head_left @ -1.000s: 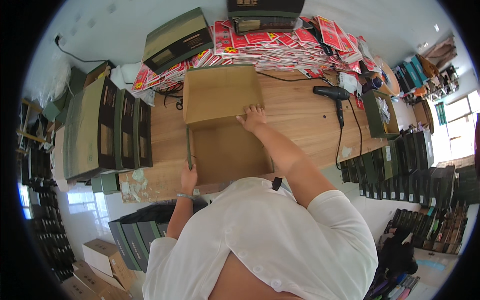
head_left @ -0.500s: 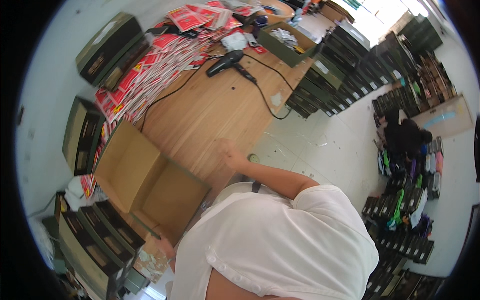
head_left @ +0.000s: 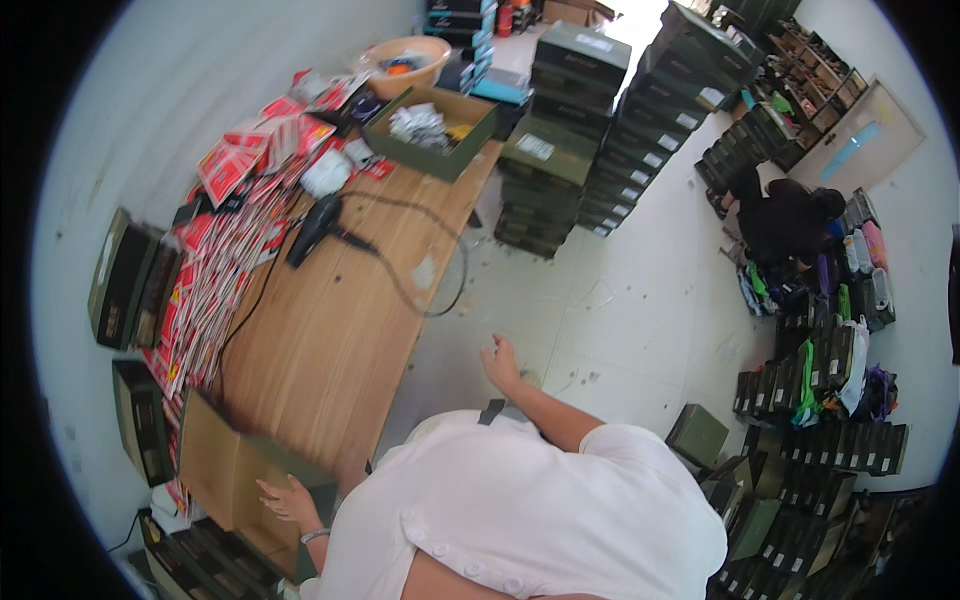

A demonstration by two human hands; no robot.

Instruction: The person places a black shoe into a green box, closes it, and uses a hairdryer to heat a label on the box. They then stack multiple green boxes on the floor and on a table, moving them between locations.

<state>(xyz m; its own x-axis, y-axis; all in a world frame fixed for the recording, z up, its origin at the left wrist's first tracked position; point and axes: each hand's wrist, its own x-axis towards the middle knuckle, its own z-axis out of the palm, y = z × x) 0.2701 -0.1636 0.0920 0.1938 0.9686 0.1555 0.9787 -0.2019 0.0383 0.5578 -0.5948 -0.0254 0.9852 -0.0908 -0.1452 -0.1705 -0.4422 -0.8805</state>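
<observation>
My left hand (head_left: 292, 503) is open, its fingers spread over the near side of an open green cardboard box (head_left: 208, 452) with a plain brown inside. Whether the fingers touch the box I cannot tell. This box stands at the near left end of the wooden table (head_left: 310, 330). Beyond the table's right edge, my right hand (head_left: 500, 365) hangs above the floor, fingers loosely bent and apart, holding nothing that I can see.
Red and white packets (head_left: 215, 285) lie heaped along the wall. A black hair dryer (head_left: 318, 228) with its cord rests on the table, near a green box of small packets (head_left: 435, 135). Stacked boxes (head_left: 545, 165) stand beyond. A person in black (head_left: 785, 220) bends at the right.
My view has swung to the right. My left hand has left the box's near edge and opened over it. From above the table, my right hand has moved out over the floor.
</observation>
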